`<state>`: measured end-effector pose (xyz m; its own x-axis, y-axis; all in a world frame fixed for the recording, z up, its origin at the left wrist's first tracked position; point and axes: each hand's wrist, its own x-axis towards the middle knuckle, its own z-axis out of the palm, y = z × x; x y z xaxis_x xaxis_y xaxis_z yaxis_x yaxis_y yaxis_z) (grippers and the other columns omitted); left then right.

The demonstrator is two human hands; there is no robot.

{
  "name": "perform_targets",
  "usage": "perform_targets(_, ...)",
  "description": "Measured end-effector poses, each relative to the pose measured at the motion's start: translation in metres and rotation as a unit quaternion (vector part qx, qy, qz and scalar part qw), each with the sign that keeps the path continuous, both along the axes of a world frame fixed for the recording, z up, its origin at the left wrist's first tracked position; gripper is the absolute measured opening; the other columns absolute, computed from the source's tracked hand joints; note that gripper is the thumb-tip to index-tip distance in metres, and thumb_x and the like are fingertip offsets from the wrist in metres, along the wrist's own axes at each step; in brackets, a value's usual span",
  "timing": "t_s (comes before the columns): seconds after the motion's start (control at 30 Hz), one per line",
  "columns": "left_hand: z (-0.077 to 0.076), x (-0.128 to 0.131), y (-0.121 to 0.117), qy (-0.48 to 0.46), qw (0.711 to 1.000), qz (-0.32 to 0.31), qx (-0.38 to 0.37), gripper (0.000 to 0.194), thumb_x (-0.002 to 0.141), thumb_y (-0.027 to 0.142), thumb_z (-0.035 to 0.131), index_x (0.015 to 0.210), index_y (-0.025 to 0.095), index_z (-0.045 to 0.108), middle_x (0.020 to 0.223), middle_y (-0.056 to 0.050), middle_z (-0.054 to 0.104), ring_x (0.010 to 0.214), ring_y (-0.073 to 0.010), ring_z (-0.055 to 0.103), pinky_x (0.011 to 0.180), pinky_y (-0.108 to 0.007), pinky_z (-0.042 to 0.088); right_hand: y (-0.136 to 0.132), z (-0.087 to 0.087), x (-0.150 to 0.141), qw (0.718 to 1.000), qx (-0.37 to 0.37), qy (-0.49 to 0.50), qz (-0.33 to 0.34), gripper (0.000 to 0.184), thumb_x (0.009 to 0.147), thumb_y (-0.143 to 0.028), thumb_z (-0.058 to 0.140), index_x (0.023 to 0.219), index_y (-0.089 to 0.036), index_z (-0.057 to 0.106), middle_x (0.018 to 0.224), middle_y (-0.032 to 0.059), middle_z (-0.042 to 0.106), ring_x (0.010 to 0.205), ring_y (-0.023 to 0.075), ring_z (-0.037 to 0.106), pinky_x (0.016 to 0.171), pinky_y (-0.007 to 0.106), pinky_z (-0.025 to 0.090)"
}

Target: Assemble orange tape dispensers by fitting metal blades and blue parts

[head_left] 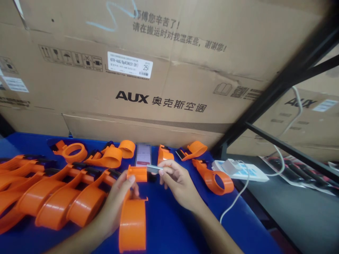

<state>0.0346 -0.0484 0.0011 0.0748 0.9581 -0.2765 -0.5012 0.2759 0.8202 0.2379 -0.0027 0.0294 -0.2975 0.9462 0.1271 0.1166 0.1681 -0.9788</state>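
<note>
My left hand (124, 188) is closed around the neck of an orange tape dispenser (132, 225), whose round hub hangs down toward me. Between the thumb and fingers of my right hand (176, 180) is a small serrated metal blade (155, 168). The blade's left end meets the right edge of the dispenser's orange head, or lies just beside it; I cannot tell whether it is inserted. A small dark piece shows below the blade, partly hidden by my right fingers.
Several orange dispensers (87, 206) with black tips lie in a row at left on the blue table (169, 225). More lie along the back, near a phone (143, 154). A white power strip (254, 173) with a cable stands at right. Cardboard boxes (164, 81) and a black metal frame rise behind.
</note>
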Motion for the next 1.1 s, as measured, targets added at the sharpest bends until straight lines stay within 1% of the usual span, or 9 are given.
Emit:
perform_targets(0.17, -0.008, 0.000, 0.001, -0.009, 0.999, -0.029, -0.013, 0.040, 0.082, 0.055, 0.074, 0.077, 0.020, 0.054, 0.065, 0.001, 0.059, 0.055, -0.0126, 0.055, 0.053, -0.022, 0.047, -0.002, 0.003, 0.002, 0.999, 0.008, -0.032, 0.007, 0.018, 0.097, -0.037, 0.066, 0.105, -0.021, 0.060, 0.077, -0.0016, 0.064, 0.065, 0.0125, 0.056, 0.058, 0.024, 0.045)
perform_targets(0.27, -0.010, 0.001, 0.000, -0.025, 0.998, -0.050, 0.008, 0.034, 0.084, 0.050, 0.075, 0.090, 0.022, 0.057, 0.067, 0.003, 0.060, 0.056, -0.0124, 0.054, 0.059, -0.025, 0.053, -0.004, 0.004, 0.001, 0.999, 0.003, -0.047, 0.022, 0.017, 0.098, -0.036, 0.064, 0.106, -0.021, 0.059, 0.083, 0.0002, 0.068, 0.065, 0.0121, 0.056, 0.060, 0.024, 0.046)
perform_targets(0.37, -0.010, 0.002, -0.001, -0.028, 0.997, -0.064, 0.017, 0.033, 0.086, 0.048, 0.074, 0.097, 0.022, 0.057, 0.069, 0.004, 0.060, 0.057, -0.0119, 0.052, 0.068, -0.032, 0.058, -0.004, 0.001, -0.002, 0.999, 0.001, -0.047, 0.023, 0.016, 0.099, -0.036, 0.062, 0.106, -0.022, 0.059, 0.079, -0.0012, 0.066, 0.064, 0.0120, 0.055, 0.059, 0.024, 0.045)
perform_targets(0.47, -0.011, 0.002, 0.000, 0.001, 0.998, -0.053, 0.033, 0.032, 0.087, 0.048, 0.073, 0.096, 0.022, 0.057, 0.071, 0.003, 0.060, 0.060, -0.0123, 0.052, 0.067, -0.030, 0.055, -0.003, -0.004, -0.006, 0.999, -0.001, -0.039, 0.021, 0.018, 0.098, -0.037, 0.063, 0.107, -0.022, 0.059, 0.074, -0.0025, 0.065, 0.062, 0.0122, 0.055, 0.059, 0.024, 0.045)
perform_targets(0.57, -0.018, 0.001, 0.001, 0.018, 0.998, -0.037, 0.042, 0.031, 0.088, 0.048, 0.071, 0.096, 0.022, 0.057, 0.072, 0.003, 0.060, 0.059, -0.0121, 0.052, 0.059, -0.025, 0.048, -0.002, -0.008, -0.006, 0.999, 0.003, -0.036, -0.017, 0.023, 0.096, -0.040, 0.066, 0.109, -0.021, 0.061, 0.076, -0.0008, 0.066, 0.065, 0.0139, 0.058, 0.058, 0.025, 0.045)
perform_targets(0.7, -0.025, 0.001, 0.004, 0.002, 0.999, -0.024, 0.033, 0.031, 0.088, 0.048, 0.072, 0.091, 0.023, 0.054, 0.071, 0.004, 0.059, 0.057, -0.0120, 0.052, 0.056, -0.024, 0.044, -0.001, -0.008, -0.003, 0.995, 0.021, -0.048, -0.088, 0.023, 0.092, -0.042, 0.070, 0.092, -0.019, 0.068, 0.076, 0.0008, 0.065, 0.063, 0.0136, 0.055, 0.054, 0.024, 0.043)
perform_targets(0.77, -0.025, 0.002, 0.004, -0.006, 0.999, -0.029, 0.028, 0.032, 0.088, 0.049, 0.072, 0.091, 0.023, 0.053, 0.071, 0.004, 0.059, 0.056, -0.0119, 0.052, 0.056, -0.025, 0.046, 0.000, -0.006, -0.001, 0.995, 0.027, -0.047, -0.086, 0.022, 0.090, -0.040, 0.072, 0.086, -0.018, 0.070, 0.074, 0.0007, 0.065, 0.063, 0.0133, 0.054, 0.057, 0.025, 0.043)
perform_targets(0.9, -0.019, 0.002, 0.003, -0.010, 0.999, -0.031, 0.020, 0.034, 0.085, 0.050, 0.074, 0.088, 0.022, 0.054, 0.070, 0.003, 0.059, 0.055, -0.0119, 0.053, 0.054, -0.024, 0.045, -0.001, -0.004, -0.001, 0.995, 0.031, -0.027, -0.089, 0.021, 0.088, -0.039, 0.074, 0.084, -0.018, 0.073, 0.077, 0.0016, 0.068, 0.070, 0.0153, 0.058, 0.065, 0.027, 0.046)
perform_targets(1.1, -0.012, 0.000, 0.000, 0.000, 0.998, -0.055, 0.019, 0.035, 0.086, 0.051, 0.073, 0.094, 0.022, 0.056, 0.072, 0.002, 0.062, 0.059, -0.0121, 0.054, 0.057, -0.024, 0.047, -0.006, -0.006, -0.003, 0.997, 0.013, -0.011, -0.079, 0.021, 0.085, -0.038, 0.077, 0.083, -0.018, 0.075, 0.074, 0.0015, 0.069, 0.066, 0.0147, 0.057, 0.062, 0.027, 0.045)
